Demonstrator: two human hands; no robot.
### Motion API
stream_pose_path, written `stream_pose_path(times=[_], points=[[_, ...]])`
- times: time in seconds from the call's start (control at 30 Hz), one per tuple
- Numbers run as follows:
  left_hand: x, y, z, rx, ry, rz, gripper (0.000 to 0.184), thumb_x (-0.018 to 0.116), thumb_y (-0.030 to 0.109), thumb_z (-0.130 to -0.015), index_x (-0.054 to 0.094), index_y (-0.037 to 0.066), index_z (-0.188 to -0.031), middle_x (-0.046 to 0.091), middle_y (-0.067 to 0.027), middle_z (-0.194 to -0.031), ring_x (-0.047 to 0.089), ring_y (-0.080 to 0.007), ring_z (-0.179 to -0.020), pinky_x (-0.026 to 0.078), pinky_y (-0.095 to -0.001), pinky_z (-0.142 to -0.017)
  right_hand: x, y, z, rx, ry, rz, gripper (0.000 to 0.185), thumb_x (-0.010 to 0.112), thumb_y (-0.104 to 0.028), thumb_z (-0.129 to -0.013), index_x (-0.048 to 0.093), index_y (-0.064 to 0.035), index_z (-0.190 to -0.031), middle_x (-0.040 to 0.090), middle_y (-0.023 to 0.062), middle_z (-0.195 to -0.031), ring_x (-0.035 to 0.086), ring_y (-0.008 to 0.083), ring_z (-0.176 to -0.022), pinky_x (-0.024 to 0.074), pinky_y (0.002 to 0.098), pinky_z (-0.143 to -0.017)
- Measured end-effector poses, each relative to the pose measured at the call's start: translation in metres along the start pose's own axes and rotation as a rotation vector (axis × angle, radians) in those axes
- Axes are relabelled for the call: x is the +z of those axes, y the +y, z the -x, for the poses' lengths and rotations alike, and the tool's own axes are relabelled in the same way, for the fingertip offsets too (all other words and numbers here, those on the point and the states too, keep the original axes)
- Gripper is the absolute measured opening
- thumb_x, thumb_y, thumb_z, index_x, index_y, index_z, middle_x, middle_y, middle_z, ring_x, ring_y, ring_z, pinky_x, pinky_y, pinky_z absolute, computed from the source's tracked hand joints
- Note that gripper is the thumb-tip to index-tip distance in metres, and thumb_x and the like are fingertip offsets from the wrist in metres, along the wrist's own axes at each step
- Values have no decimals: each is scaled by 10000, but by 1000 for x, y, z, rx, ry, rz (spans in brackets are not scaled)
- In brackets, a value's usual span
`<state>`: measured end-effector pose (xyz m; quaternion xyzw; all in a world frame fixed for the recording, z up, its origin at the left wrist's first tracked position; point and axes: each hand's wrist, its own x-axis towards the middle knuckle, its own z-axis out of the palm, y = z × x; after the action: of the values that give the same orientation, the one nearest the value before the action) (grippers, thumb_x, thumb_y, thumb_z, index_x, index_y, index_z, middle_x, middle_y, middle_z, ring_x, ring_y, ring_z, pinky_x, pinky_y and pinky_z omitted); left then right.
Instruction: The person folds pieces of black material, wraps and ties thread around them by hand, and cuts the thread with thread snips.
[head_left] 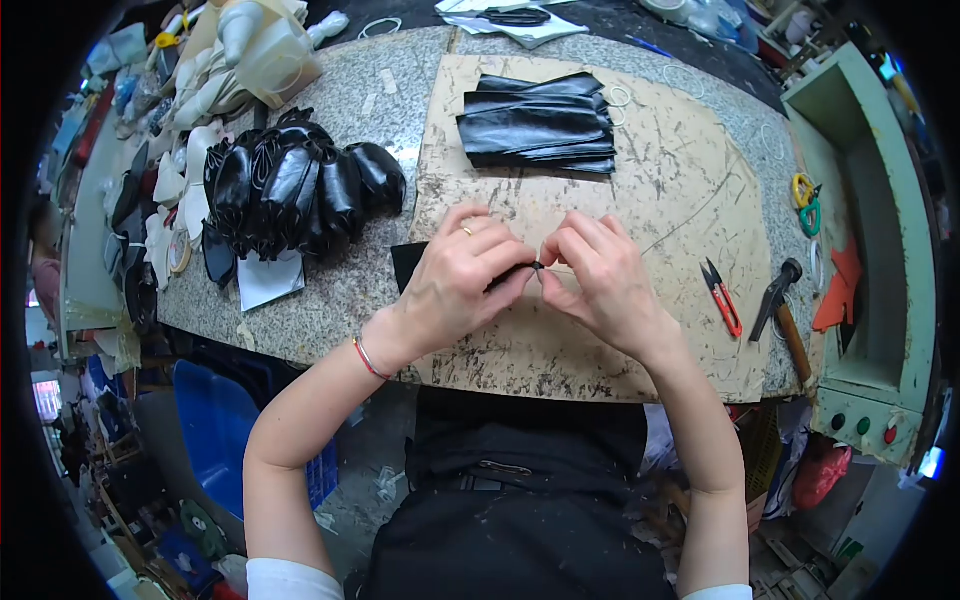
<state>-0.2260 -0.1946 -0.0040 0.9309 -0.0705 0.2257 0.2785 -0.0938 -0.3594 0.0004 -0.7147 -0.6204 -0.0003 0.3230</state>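
My left hand (465, 265) is closed round a black piece (405, 262), whose flat end sticks out to the left of the wrist. Its gathered tip (537, 266) shows between the two hands. My right hand (595, 275) pinches at that tip, with thumb and forefinger pressed together; a thin pale strand seems to lie there, too small to make out well. Beyond the hands lies a stack of flat black shiny pieces (540, 125). To the left is a heap of gathered black shiny pieces (290, 190).
Red-handled snips (723, 300) and a hammer (785, 320) lie right of my right hand. Yellow and green scissors (806, 205) are near a green metal cabinet (880, 385). A blue plastic bin (212, 425) stands below the table's left edge.
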Motion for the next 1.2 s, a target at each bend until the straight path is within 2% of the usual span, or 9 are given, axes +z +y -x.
stream_pose_path(times=[0.17, 0.3, 0.4, 0.53, 0.67, 0.77, 0.87, 0.97, 1.2], points=[[-3, 14, -2, -161, -18, 309, 127, 693, -8, -816, 683, 24, -938, 652, -64, -844, 621, -172, -725, 497, -295, -657, -16, -6, 7, 117, -56, -358, 146, 674, -76, -839, 606, -29, -959, 612, 106, -931, 630, 274, -870, 496, 380, -779], [-12, 21, 1, -628, 10, 896, 85, 659, 60, -921, 654, -9, -969, 609, 27, -815, 541, -28, -724, 441, -200, -630, -10, -27, 19, 334, 97, -578, 147, 617, -81, -930, 624, 1, -1051, 661, 140, -970, 664, 278, -899, 520, 349, -788], [-13, 18, 1, -722, 112, 1106, 100, 659, 74, -922, 655, -7, -980, 612, 9, -801, 528, -39, -699, 439, -200, -633, -1, -35, 31, 460, 15, -680, 130, 587, -79, -957, 636, 9, -1038, 675, 151, -943, 671, 276, -874, 518, 336, -778], [-25, 31, -5, -699, -46, 1283, 121, 664, 81, -916, 661, -4, -1001, 627, 4, -820, 537, -40, -708, 448, -205, -651, -2, -21, 21, 298, -77, -628, 124, 561, -71, -961, 644, 20, -981, 672, 158, -890, 663, 273, -831, 514, 353, -743], [-31, 51, -8, -547, -371, 684, 79, 671, 50, -843, 666, -24, -873, 671, -17, -791, 597, -62, -741, 476, -235, -676, -36, -19, -3, 141, -221, -405, 80, 574, -75, -917, 635, -23, -922, 654, 163, -800, 665, 306, -776, 518, 384, -695], [-29, 49, -9, -530, -173, 469, 87, 668, 56, -844, 656, -30, -850, 684, -30, -777, 584, -60, -706, 483, -248, -648, -42, -41, 3, -7, -161, -153, 46, 582, -72, -832, 605, -95, -864, 636, 123, -694, 649, 345, -655, 500, 454, -595], [-54, 46, -13, -765, -101, 989, 57, 669, 34, -868, 683, -20, -858, 680, -10, -858, 583, -42, -781, 481, -224, -700, -33, -58, 20, 140, -175, -345, 37, 597, -124, -869, 614, -92, -876, 628, 148, -688, 645, 362, -649, 490, 464, -564], [-42, 68, -4, -459, -377, 764, 75, 709, 46, -841, 678, -21, -856, 683, -7, -854, 611, -67, -789, 487, -241, -687, -27, -40, 21, 305, -94, -387, 101, 598, -148, -880, 617, -64, -828, 608, 170, -668, 625, 390, -642, 473, 470, -558], [-47, 35, -8, -666, 106, 1223, 115, 659, 70, -920, 677, 9, -1015, 670, 10, -846, 590, -32, -774, 465, -182, -691, -75, -34, -4, 396, -354, -587, 195, 521, -146, -861, 593, -19, -732, 555, 191, -627, 569, 332, -567, 447, 420, -561]])
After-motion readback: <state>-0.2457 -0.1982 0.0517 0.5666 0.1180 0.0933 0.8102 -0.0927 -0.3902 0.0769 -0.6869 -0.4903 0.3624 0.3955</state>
